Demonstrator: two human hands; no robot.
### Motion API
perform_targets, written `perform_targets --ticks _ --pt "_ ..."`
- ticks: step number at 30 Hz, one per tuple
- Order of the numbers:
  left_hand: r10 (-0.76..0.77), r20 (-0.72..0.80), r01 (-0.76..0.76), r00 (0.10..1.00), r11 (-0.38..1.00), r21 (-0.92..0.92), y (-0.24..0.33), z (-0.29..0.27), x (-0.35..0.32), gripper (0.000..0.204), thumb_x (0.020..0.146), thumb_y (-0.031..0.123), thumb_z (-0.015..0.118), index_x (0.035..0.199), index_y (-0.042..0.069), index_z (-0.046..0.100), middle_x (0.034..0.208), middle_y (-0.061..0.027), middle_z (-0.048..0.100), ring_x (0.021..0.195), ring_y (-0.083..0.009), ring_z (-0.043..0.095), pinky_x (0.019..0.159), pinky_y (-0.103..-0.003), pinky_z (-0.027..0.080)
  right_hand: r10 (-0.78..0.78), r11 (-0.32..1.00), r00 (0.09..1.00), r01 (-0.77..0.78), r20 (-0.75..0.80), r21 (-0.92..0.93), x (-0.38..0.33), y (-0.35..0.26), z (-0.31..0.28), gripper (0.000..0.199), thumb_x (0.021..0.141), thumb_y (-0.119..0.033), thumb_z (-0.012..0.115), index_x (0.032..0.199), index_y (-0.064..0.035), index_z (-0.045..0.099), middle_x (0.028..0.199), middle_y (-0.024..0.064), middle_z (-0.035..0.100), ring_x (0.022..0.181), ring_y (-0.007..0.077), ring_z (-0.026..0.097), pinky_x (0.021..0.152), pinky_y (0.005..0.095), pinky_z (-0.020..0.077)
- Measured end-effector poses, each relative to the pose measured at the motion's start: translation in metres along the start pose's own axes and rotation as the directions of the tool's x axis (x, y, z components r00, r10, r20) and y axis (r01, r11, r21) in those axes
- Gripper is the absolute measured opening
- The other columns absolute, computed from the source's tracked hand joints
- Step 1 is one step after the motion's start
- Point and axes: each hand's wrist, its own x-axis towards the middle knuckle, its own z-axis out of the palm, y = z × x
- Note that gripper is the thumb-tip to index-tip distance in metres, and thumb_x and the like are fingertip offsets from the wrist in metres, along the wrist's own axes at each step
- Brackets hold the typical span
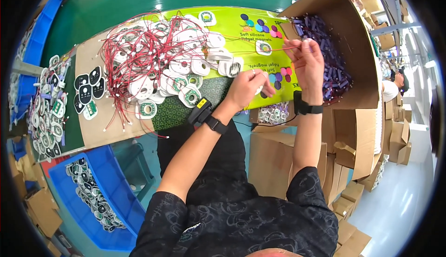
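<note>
Between the thumb and fingers of my right hand point(306, 59) is a thin red wire point(283, 49), stretched out to the left above the lime-green printed sheet point(241, 52). A white ring-shaped part with a green circuit board point(263, 48) lies by that wire. My left hand point(249, 89) is closed, lower and to the left, with its fingers curled around a small whitish piece I cannot make out. Just left of it is a large heap of white round parts point(200, 66) with tangled red wires point(148, 48).
An open cardboard box point(362, 57) of purple cylinders point(332, 55) with wires stands beside my right hand. Several black square-faced parts point(86, 93) lie at the left, near more circuit parts point(49, 108). A blue bin point(123, 182) sits below the table edge, with cartons point(274, 157) at right.
</note>
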Motion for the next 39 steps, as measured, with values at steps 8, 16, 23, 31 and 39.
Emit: perform_targets --ticks 8,16,23,31,39 --pt "-0.109 -0.17 0.066 0.98 0.969 -0.239 0.004 -0.002 0.004 0.052 0.105 0.046 0.049 0.099 -0.004 0.063 0.092 -0.0197 0.071 0.08 -0.0263 0.073 0.074 -0.041 0.064 -0.281 0.96 0.942 0.279 -0.184 -0.038 -0.009 -0.058 -0.038 0.01 0.103 -0.011 0.057 0.109 -0.0049 0.06 0.098 0.0112 0.071 0.085 0.0227 0.071 0.079 0.034 0.0594" --pt "0.025 -0.249 -0.103 0.968 0.946 -0.307 -0.008 -0.005 0.006 0.053 0.105 0.048 0.047 0.112 -0.004 0.058 0.105 -0.0181 0.069 0.098 -0.0265 0.071 0.089 -0.042 0.06 0.017 0.88 0.993 -0.071 -0.119 -0.47 -0.051 -0.002 0.009 0.014 0.095 -0.012 0.07 0.105 -0.0027 0.069 0.086 -0.0009 0.068 0.064 0.0042 0.058 0.054 0.0197 0.0451" --pt "0.083 -0.389 -0.13 0.918 0.987 -0.096 -0.012 -0.005 0.01 0.028 0.107 0.024 0.051 0.11 -0.003 0.058 0.096 -0.0141 0.071 0.084 -0.0156 0.069 0.077 -0.028 0.057 0.142 0.868 0.974 -0.208 -0.176 -0.452 -0.08 0.034 0.048 0.016 0.094 -0.015 0.072 0.103 -0.0021 0.07 0.079 -0.0029 0.066 0.058 0.0012 0.052 0.048 0.0177 0.0396" --pt "0.195 -0.468 -0.304 0.862 0.937 -0.169 -0.01 -0.003 0.013 0.025 0.109 0.025 0.046 0.113 0.001 0.053 0.094 -0.009 0.063 0.083 -0.0164 0.064 0.075 -0.029 0.055 0.224 0.856 0.964 -0.266 -0.145 -0.444 -0.099 0.045 0.049 0.014 0.093 -0.014 0.073 0.101 -0.0035 0.07 0.08 -0.0038 0.065 0.065 0.0026 0.056 0.051 0.0188 0.042" --pt "0.01 -0.275 -0.036 0.961 0.995 -0.091 -0.005 -0.01 -0.004 0.038 0.106 0.02 0.052 0.134 -0.006 0.05 0.12 -0.0156 0.066 0.106 -0.0201 0.067 0.091 -0.035 0.056 0.199 0.853 0.953 -0.283 -0.228 -0.439 -0.097 0.047 0.04 0.013 0.093 -0.012 0.073 0.101 -0.0032 0.07 0.089 -0.0025 0.067 0.073 0.0038 0.056 0.063 0.0187 0.0433"
